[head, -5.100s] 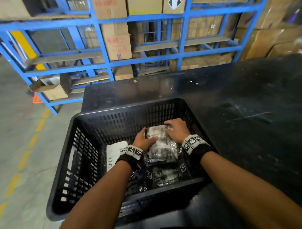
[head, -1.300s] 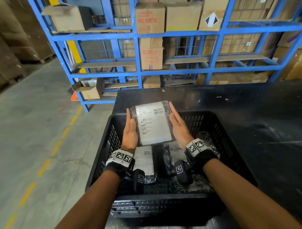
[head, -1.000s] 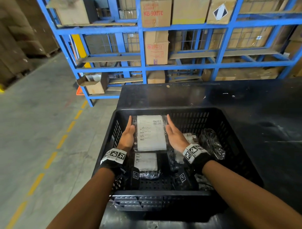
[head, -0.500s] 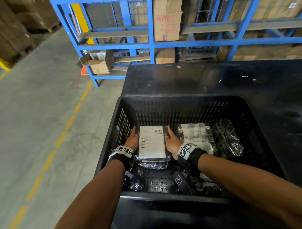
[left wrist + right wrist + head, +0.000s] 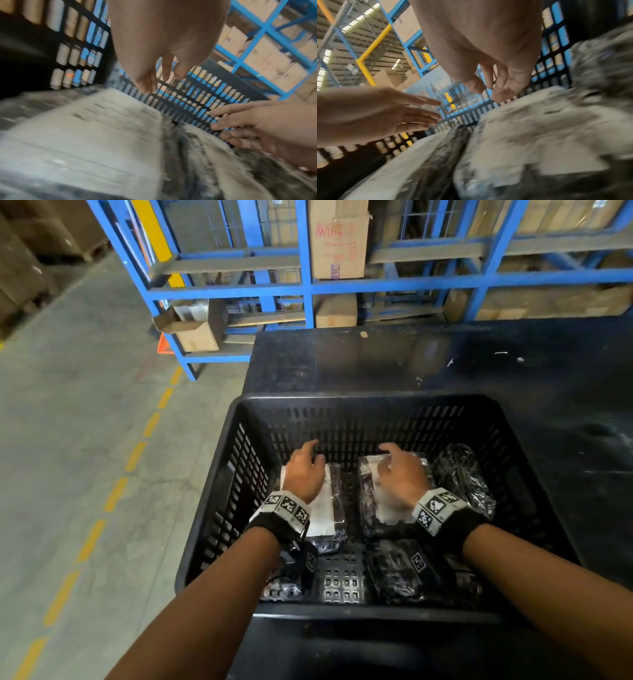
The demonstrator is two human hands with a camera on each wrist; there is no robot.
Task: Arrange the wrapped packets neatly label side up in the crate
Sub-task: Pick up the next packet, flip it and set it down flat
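Half a second after both hands flanked the label-up packet [image 5: 325,510] low in the black crate [image 5: 368,402], that packet lies released by the crate's left wall, white label showing. The left hand [image 5: 304,474] hovers over it, fingers loosely extended, holding nothing. The right hand [image 5: 400,477] has shifted right, to the next packet [image 5: 383,508] near the crate's middle, fingers spread and relaxed over its clear wrap; the blurred wrist views cannot settle whether they touch it.

That middle packet, judged the next to handle, sits directly under the right hand, the nearer of the 2. Its long axis runs from the crate's near wall toward the far wall, parallel to the placed packet, a bare strip of perforated floor between them. Pale paper shows through its wrap, though whether that is the label side cannot be told.

Against the crate's right wall lies a crumpled dark packet [image 5: 466,477], no label showing. At least 2 more dark wrapped packets [image 5: 397,573] lie by the near wall, partly hidden behind the wrists. The crate stands on a black table [image 5: 513,364].
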